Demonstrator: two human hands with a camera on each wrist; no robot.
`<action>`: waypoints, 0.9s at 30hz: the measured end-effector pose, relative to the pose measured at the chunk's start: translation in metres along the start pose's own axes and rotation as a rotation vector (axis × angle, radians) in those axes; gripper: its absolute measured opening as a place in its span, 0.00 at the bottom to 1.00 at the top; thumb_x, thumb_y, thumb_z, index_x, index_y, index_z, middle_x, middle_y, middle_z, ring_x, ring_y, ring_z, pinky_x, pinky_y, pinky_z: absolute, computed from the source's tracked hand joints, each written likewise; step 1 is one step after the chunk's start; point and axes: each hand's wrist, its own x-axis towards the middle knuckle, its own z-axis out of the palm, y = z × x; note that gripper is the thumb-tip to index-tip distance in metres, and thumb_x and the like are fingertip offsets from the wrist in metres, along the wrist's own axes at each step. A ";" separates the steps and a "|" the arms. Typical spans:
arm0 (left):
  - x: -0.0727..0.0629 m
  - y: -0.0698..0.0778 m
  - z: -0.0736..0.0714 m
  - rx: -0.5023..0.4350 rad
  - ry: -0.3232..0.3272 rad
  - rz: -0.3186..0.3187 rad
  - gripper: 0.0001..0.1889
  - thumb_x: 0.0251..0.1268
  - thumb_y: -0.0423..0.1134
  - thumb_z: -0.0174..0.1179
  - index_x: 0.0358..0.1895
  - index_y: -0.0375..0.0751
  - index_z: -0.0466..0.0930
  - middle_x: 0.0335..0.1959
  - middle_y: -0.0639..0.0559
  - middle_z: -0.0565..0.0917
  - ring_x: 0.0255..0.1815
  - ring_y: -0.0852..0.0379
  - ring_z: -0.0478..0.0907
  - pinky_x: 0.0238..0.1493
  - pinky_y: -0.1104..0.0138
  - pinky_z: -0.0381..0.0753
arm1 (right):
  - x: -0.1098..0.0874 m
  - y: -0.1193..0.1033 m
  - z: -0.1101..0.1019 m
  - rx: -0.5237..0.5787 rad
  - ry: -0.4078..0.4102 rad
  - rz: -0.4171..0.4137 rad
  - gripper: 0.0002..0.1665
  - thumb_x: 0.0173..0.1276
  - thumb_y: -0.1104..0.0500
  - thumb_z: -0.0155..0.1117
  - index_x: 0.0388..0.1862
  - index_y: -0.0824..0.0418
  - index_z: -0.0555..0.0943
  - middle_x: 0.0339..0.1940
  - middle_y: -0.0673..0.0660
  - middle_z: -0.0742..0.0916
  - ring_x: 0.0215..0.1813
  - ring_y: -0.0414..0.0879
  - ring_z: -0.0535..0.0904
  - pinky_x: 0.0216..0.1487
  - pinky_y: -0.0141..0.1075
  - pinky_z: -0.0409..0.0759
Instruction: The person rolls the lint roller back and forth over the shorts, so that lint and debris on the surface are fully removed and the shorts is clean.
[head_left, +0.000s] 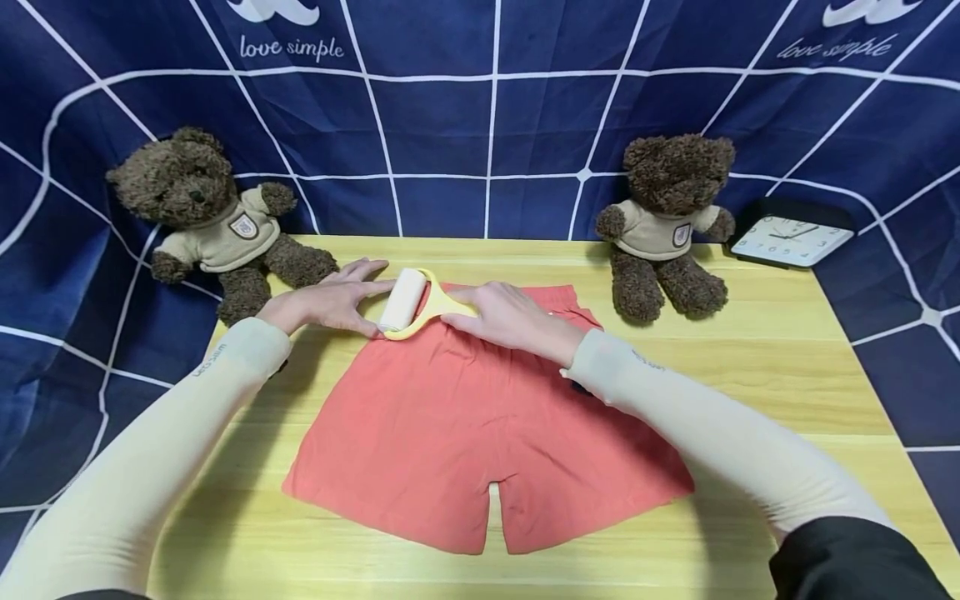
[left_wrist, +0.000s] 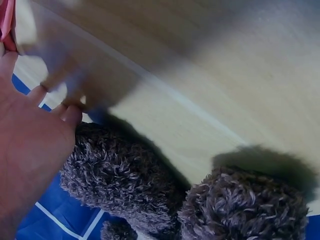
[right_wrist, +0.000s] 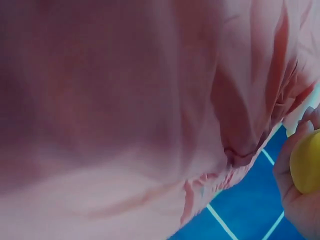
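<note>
Coral-red shorts (head_left: 480, 417) lie spread flat, waistband away from me. In the head view my right hand (head_left: 513, 315) grips the yellow handle of a lint roller (head_left: 403, 300), whose white roll lies over the left end of the waistband. The right wrist view shows the yellow handle (right_wrist: 307, 162) in that hand at the right edge, with the shorts' fabric (right_wrist: 125, 125) filling most of the picture. My left hand (head_left: 337, 298) rests at the waistband's left corner, fingers extended. In the left wrist view its fingertips reach a bit of red fabric (left_wrist: 7, 22).
Two brown teddy bears in beige shirts sit at the back: the left bear (head_left: 217, 217) close to my left hand, the right bear (head_left: 671, 225) beside a black-framed clock (head_left: 791, 237). The wooden table (head_left: 795, 367) meets a blue, white-lined cloth (head_left: 435, 125) behind.
</note>
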 end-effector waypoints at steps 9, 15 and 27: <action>0.006 0.011 -0.005 0.083 -0.030 -0.040 0.54 0.63 0.58 0.77 0.87 0.41 0.61 0.88 0.31 0.48 0.87 0.23 0.39 0.80 0.29 0.44 | 0.001 0.006 -0.017 -0.019 -0.102 -0.011 0.20 0.81 0.45 0.69 0.65 0.49 0.90 0.25 0.47 0.81 0.28 0.45 0.73 0.33 0.41 0.67; 0.008 0.017 -0.007 0.116 -0.065 -0.076 0.53 0.66 0.60 0.76 0.89 0.47 0.59 0.88 0.30 0.47 0.86 0.20 0.40 0.78 0.27 0.50 | -0.003 0.008 -0.027 -0.069 -0.134 -0.019 0.25 0.81 0.45 0.69 0.71 0.49 0.87 0.21 0.48 0.77 0.26 0.46 0.71 0.32 0.42 0.67; 0.002 0.021 -0.012 0.123 -0.088 -0.071 0.52 0.68 0.57 0.76 0.89 0.50 0.58 0.87 0.27 0.47 0.84 0.18 0.42 0.74 0.23 0.53 | -0.016 0.025 -0.048 -0.131 -0.172 -0.061 0.27 0.80 0.44 0.69 0.74 0.47 0.85 0.25 0.48 0.80 0.28 0.45 0.73 0.33 0.45 0.72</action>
